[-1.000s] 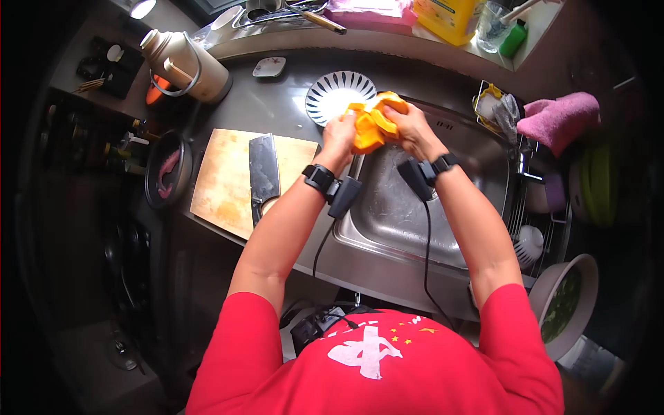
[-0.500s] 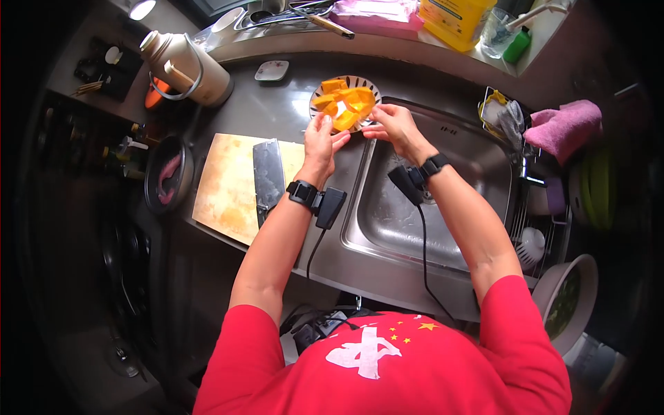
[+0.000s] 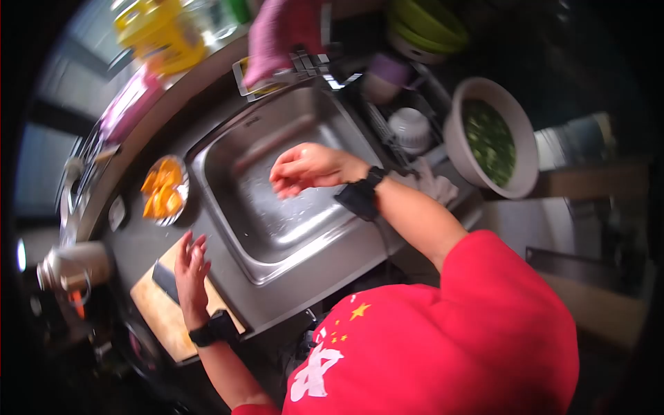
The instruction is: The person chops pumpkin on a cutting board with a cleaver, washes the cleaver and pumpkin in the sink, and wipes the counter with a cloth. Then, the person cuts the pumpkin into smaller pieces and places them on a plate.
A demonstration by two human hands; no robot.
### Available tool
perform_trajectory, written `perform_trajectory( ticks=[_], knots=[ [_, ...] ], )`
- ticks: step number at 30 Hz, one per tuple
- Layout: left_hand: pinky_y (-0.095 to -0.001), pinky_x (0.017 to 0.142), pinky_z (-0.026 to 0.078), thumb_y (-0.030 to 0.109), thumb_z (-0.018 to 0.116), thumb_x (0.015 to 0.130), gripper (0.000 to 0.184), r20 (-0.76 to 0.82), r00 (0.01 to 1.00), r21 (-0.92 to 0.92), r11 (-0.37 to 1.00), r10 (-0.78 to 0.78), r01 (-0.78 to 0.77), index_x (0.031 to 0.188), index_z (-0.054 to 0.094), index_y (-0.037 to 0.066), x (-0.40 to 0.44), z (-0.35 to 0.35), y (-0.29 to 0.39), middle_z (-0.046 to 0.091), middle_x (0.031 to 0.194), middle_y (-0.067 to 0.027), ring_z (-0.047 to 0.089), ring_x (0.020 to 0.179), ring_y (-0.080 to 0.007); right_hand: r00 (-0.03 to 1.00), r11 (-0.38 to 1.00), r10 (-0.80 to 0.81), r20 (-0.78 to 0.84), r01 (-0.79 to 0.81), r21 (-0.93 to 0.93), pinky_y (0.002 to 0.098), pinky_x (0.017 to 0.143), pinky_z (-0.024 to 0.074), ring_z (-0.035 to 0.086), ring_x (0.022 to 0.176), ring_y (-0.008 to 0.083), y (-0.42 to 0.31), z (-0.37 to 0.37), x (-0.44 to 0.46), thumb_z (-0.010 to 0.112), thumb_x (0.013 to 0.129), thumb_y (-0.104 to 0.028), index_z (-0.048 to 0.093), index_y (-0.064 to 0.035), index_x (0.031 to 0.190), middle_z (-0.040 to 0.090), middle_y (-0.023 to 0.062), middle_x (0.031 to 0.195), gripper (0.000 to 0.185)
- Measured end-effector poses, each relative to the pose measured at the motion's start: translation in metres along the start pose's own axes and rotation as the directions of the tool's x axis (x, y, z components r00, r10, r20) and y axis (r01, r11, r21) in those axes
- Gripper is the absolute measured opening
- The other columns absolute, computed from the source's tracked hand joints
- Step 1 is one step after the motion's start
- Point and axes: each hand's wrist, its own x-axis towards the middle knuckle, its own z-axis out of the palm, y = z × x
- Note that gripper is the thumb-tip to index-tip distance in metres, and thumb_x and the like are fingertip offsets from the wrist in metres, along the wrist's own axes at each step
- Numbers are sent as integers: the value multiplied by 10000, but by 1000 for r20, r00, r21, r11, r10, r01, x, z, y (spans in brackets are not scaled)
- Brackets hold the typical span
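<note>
My left hand (image 3: 192, 271) is raised over the cutting board (image 3: 152, 311) and the cleaver (image 3: 166, 281) lying on it. Its fingers are apart and hold nothing. Above the sink (image 3: 252, 225), my right hand (image 3: 308, 168) hangs with loosely curled fingers and nothing visible in them. A patterned plate (image 3: 185, 189) of orange chunks (image 3: 162, 190), which look like pumpkin, rests on the counter left of the sink. Neither hand touches the plate. Motion slightly blurs the view.
Right of the sink stand a rack with a white ribbed item (image 3: 409, 130) and a large bowl (image 3: 527, 155) of chopped greens (image 3: 490, 142). A pink cloth (image 3: 270, 41) hangs behind the sink. At the left are a thermos flask (image 3: 76, 266) and a yellow jug (image 3: 162, 38).
Both hands have left the plate, which stays on the counter. My right hand has moved over the sink, my left back toward the board. The view has swung to the right.
</note>
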Motion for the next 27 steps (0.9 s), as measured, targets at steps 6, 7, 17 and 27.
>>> perform_trajectory(
  ticks=[6, 7, 17, 27],
  knots=[
    [-353, 991, 439, 335, 667, 937, 703, 321, 945, 120, 992, -66, 29, 1482, 343, 32, -14, 43, 2, 700, 1065, -148, 709, 854, -216, 752, 385, -593, -287, -48, -922, 426, 775, 534, 684, 809, 337, 70, -64, -27, 739, 765, -170, 723, -12, 881, 696, 199, 907, 196],
    [-358, 981, 450, 342, 664, 938, 718, 342, 937, 137, 990, -70, 24, 1486, 326, 24, -17, 49, 2, 715, 1017, -144, 720, 791, -218, 777, 452, -460, -430, -212, -866, 379, 797, 526, 684, 873, 302, 55, -46, -47, 727, 783, -171, 727, -10, 828, 694, 191, 832, 168],
    [-290, 843, 459, 413, 596, 976, 482, 310, 950, 364, 920, 29, -147, 974, 728, -50, -26, 56, -20, 732, 1009, -142, 588, 932, -100, 584, -173, -684, -437, -712, -681, 527, 1002, 346, 423, 1204, 409, 48, -7, -225, 786, 742, -320, 623, -69, 1194, 464, 197, 1356, 541],
    [-334, 951, 488, 208, 684, 908, 410, 226, 969, 261, 952, 97, -157, 1236, 624, -30, -26, 66, -29, 674, 1191, -167, 640, 1111, -235, 608, 107, -656, -447, -511, -853, 447, 819, 512, 629, 948, 390, 93, -53, -237, 737, 784, -95, 598, -26, 1195, 600, 199, 1082, 439]
  ],
)
